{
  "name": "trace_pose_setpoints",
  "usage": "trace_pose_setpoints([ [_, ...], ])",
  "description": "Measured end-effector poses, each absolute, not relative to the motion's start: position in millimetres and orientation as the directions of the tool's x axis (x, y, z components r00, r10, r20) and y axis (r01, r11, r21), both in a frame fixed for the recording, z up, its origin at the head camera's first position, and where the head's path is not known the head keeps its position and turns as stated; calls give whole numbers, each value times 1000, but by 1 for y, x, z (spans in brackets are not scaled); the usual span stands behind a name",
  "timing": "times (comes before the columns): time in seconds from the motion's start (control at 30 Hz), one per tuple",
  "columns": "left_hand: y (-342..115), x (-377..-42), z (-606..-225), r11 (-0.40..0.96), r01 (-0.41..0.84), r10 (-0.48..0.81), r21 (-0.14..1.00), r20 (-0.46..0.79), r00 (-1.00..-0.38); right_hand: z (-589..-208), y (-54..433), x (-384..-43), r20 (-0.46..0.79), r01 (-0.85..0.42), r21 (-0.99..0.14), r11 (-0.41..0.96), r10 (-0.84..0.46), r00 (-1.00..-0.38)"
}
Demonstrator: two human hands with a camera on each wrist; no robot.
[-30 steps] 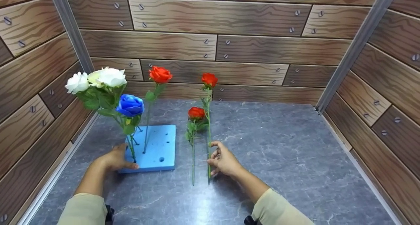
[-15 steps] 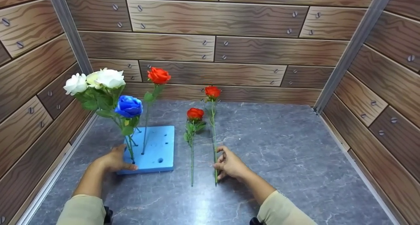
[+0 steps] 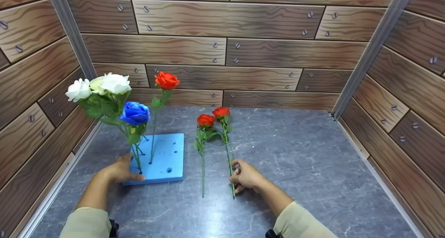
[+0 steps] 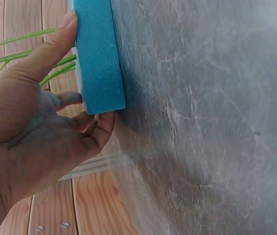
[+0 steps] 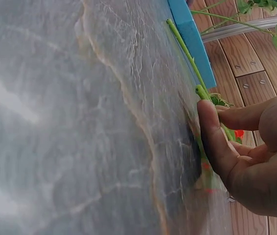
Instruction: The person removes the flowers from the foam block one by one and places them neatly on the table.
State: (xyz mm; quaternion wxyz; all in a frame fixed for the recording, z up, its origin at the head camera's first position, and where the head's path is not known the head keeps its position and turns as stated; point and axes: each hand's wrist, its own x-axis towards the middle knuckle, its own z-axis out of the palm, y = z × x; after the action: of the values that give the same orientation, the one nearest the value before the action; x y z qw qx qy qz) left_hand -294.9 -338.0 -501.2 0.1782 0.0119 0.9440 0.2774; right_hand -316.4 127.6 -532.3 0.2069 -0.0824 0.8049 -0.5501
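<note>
My right hand [image 3: 246, 175] pinches the lower green stem of a red rose [image 3: 221, 112] between thumb and fingers, low over the table. In the right wrist view, the cut end of the stem [image 5: 200, 92] shows just past the fingertips. Left of it lies another red rose [image 3: 205, 120], its stem pointing towards me. My left hand [image 3: 120, 170] grips the near left corner of a light blue foam block [image 3: 172, 156], thumb along the top edge and fingers at the side. White roses [image 3: 116, 84], a blue rose [image 3: 135, 113] and a red rose [image 3: 167, 80] stand in the block.
Several holes without stems, one larger hole [image 3: 169, 170] among them, show in the block's right part. The grey marbled table [image 3: 295, 161] is enclosed by wood-patterned walls [image 3: 184, 50] with metal corner posts [image 3: 365, 54].
The red rose in my right hand has tipped down from nearly upright to the table, its bloom now beside the other red rose. That hand shifted slightly right and nearer; the left stays put.
</note>
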Motion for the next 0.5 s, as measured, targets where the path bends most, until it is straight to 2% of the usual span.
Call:
trace_pose_setpoints([
  [0.5, -337, -295, -502, 838, -80, 119, 540, -323, -939, -533, 119, -312, -253, 98, -906, 411, -343, -905],
])
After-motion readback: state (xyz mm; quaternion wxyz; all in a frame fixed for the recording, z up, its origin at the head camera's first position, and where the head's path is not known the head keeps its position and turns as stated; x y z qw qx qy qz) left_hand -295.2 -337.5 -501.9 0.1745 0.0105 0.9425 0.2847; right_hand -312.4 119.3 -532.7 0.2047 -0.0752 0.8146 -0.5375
